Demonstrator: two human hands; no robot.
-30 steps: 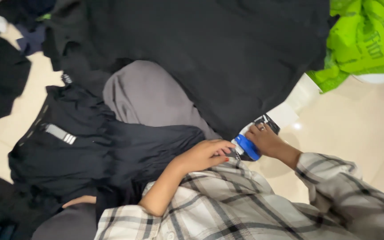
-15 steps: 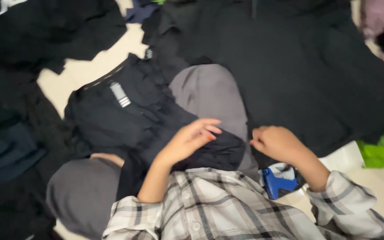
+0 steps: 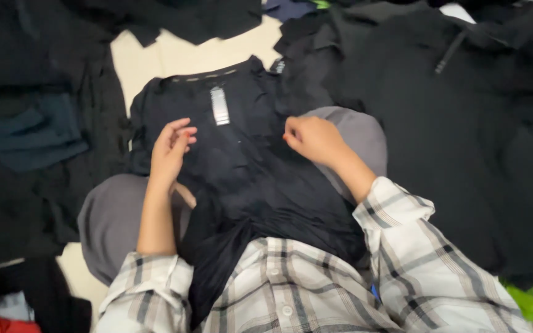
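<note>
The black shirt (image 3: 242,160) lies collar-up across the person's lap, over grey trousers (image 3: 356,139). The left hand (image 3: 169,150) rests open on the fabric. The right hand (image 3: 313,139) pinches the cloth in a loose grip. Step in hand: smoothing flat. The next move calls for even tension on both sides.

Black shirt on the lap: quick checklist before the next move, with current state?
1. Black shirt spread over the lap, collar away from the person: ok.
2. Left hand resting on the shirt: ok.
3. Right hand on the shirt; pinching fabric or not: cannot tell.
4. Collar label showing: ok.
5. Shirt lying flat: not ok, bunched near the plaid sleeve.
6. Floor around free of other clothes: not ok, a dark hoodie lies alongside.
</note>
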